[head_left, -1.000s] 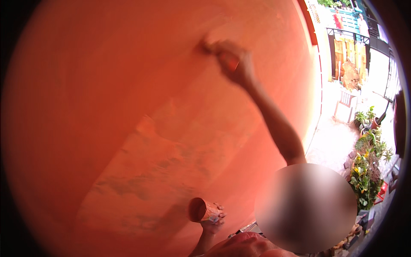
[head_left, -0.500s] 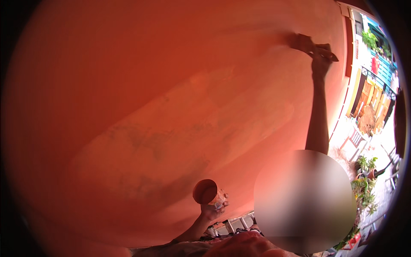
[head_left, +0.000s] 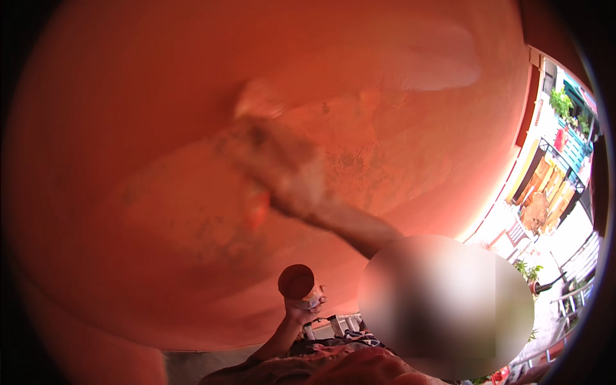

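Observation:
My right hand, smeared by motion, is closed around a paintbrush in front of the orange-red wall. The brush head points up to the wall and a reddish handle end sticks out below the hand; whether the bristles touch I cannot tell. Lower down, my left hand grips a round, paint-smeared cup from beneath, its mouth tilted toward me. Inside, the cup looks dark reddish; the paint level does not show. Wall patches are lighter, with grey blotches, and a shiny pale streak lies at the upper right.
A ladder-like frame stands below, beside my clothing. Past the wall's right edge are a sunlit yard, wooden boards, potted plants and metal railings. A round blurred patch hides the lower right.
My right hand has swept the paintbrush from the wall's upper right leftward and down to the middle. The view has shifted slightly; my left hand still holds the cup low down.

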Tool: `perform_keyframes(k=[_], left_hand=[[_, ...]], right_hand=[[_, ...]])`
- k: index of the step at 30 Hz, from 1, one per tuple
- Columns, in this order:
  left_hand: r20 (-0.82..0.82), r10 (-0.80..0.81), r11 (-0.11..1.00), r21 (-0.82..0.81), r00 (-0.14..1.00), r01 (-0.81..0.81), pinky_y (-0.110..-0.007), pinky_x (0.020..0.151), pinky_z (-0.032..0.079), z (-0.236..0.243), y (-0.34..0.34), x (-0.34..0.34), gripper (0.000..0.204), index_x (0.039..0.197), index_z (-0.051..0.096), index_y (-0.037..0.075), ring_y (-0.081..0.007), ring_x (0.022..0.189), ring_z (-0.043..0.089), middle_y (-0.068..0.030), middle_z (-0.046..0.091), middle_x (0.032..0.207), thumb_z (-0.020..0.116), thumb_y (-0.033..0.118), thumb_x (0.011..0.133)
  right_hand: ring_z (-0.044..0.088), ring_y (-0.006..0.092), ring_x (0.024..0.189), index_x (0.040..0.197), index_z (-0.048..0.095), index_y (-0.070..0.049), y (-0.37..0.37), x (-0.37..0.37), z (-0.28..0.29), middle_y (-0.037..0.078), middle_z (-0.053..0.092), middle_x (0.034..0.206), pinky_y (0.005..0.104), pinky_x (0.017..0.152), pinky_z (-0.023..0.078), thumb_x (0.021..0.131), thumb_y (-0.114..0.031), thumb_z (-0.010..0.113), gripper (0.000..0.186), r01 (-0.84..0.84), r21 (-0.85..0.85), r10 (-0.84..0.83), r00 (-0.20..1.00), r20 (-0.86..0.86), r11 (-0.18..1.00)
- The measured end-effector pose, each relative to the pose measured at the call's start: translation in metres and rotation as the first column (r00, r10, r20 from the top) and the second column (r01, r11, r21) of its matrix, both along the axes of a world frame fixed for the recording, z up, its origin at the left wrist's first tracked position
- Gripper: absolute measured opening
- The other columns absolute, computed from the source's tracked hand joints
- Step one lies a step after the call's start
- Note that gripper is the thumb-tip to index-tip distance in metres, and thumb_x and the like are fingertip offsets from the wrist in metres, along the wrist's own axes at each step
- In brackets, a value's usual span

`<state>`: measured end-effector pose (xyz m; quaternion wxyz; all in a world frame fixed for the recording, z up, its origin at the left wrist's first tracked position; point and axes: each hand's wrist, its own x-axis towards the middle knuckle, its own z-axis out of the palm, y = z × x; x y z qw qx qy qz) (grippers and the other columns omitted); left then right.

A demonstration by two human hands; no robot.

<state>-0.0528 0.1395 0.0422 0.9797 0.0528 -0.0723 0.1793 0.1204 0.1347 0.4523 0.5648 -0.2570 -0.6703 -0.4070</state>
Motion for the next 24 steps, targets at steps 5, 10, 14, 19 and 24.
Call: perform_keyframes(k=[5, 10, 14, 19, 24], left_hand=[[0.053, 0.054, 0.998, -0.015, 0.997, -0.054, -0.035, 0.063, 0.053, -0.006, -0.009, -0.007, 0.07, 0.138, 0.05, 0.009, -0.0367, 0.107, 0.052, -0.0198, 0.05, 0.133, 0.06, 0.057, 0.088], [0.072, 0.066, 0.997, 0.033, 0.995, -0.069, -0.034, 0.068, 0.053, -0.007, -0.015, -0.009, 0.069, 0.14, 0.047, 0.011, -0.0343, 0.109, 0.05, -0.0175, 0.045, 0.133, 0.065, 0.053, 0.088], [0.023, 0.113, 0.994, -0.008, 0.993, -0.113, -0.035, 0.059, 0.05, -0.004, -0.02, -0.011, 0.065, 0.136, 0.051, 0.007, -0.0379, 0.1, 0.055, -0.022, 0.054, 0.127, 0.051, 0.053, 0.091], [0.03, 0.167, 0.986, -0.011, 0.985, -0.167, -0.035, 0.057, 0.05, -0.001, -0.027, -0.008, 0.065, 0.135, 0.051, 0.004, -0.039, 0.099, 0.056, -0.0227, 0.055, 0.128, 0.05, 0.051, 0.09], [0.063, 0.186, 0.982, -0.043, 0.981, -0.184, -0.037, 0.059, 0.052, -0.01, -0.028, -0.002, 0.067, 0.137, 0.051, 0.004, -0.0391, 0.099, 0.056, -0.0224, 0.056, 0.127, 0.053, 0.052, 0.09]], right_hand=[[0.068, 0.0305, 0.097, 0.109, 0.064, -0.01, 0.003, -0.074, -0.001, 0.014, 0.065, 0.117, 0.0408, 0.076, 0.059, 0.073, -0.007, 0.07, 0.036, -0.385, -0.373, 0.445, 0.891, 0.087, 0.844], [0.063, 0.0196, 0.1, 0.107, 0.066, -0.002, 0.013, 0.076, 0.0, 0.009, 0.065, 0.111, 0.0289, 0.079, 0.051, 0.092, -0.004, 0.061, 0.017, -0.321, -0.213, 0.219, 0.892, -0.396, 0.923], [0.065, 0.0172, 0.08, 0.091, 0.059, 0.001, -0.032, 0.228, 0.02, 0.006, 0.059, 0.092, 0.0282, 0.072, 0.056, 0.089, -0.002, 0.07, 0.011, -0.054, 0.167, 0.143, 0.797, -0.587, 0.985], [0.062, 0.013, 0.072, 0.078, 0.064, -0.005, -0.063, 0.255, 0.033, 0.002, 0.066, 0.078, 0.0299, 0.068, 0.051, 0.087, -0.01, 0.071, 0.012, 0.389, -0.042, -0.239, 0.474, -0.848, 0.92], [0.067, 0.0244, 0.077, 0.084, 0.067, -0.009, -0.014, 0.151, 0.043, 0.006, 0.067, 0.085, 0.0334, 0.066, 0.052, 0.087, -0.005, 0.064, 0.006, 0.451, 0.184, -0.362, 0.854, -0.373, 0.873]])
